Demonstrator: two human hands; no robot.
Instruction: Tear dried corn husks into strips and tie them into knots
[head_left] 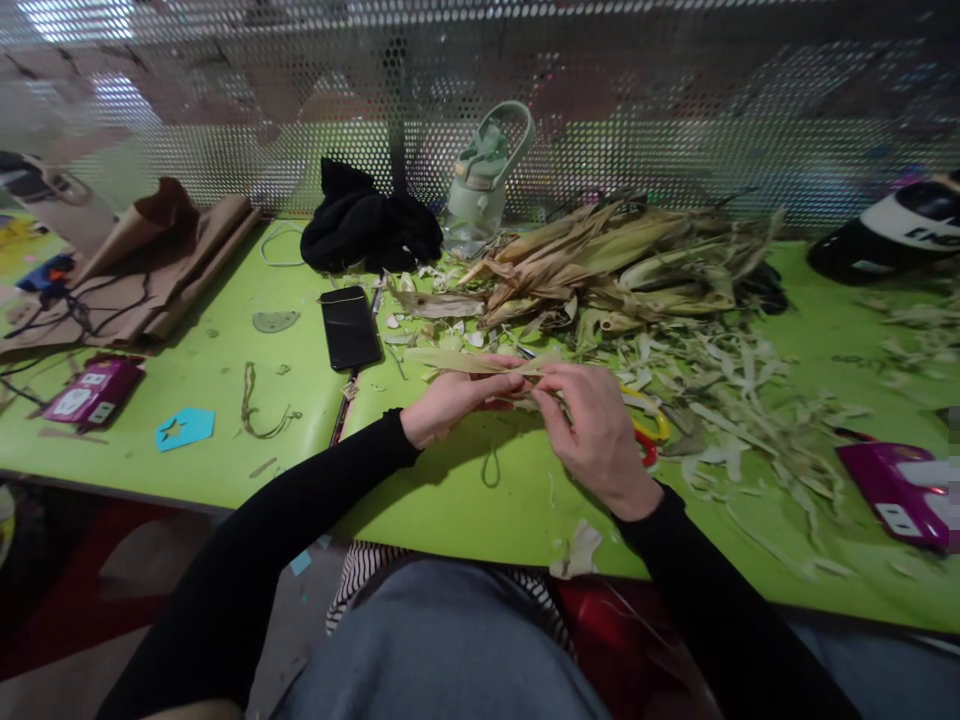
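The fingers of the left hand (444, 402) and the right hand (600, 435) meet near the middle of the frame, both pinching a pale husk strip (439, 357). Its long axis runs roughly left to right, across the fingertips, with a free end reaching left, past the left hand, which is nearer that end. Exactly how the strip folds between the fingers is too small to tell.

Below lies the green table (420, 510), a small cord loop (490, 478) just under the hands. Red and yellow handles (649, 448) show beside the right hand; husk shreds (750, 390) spread rightward. Beyond, upper centre-right, is a husk pile (600, 265), with a perforated screen (300, 130) across the top.
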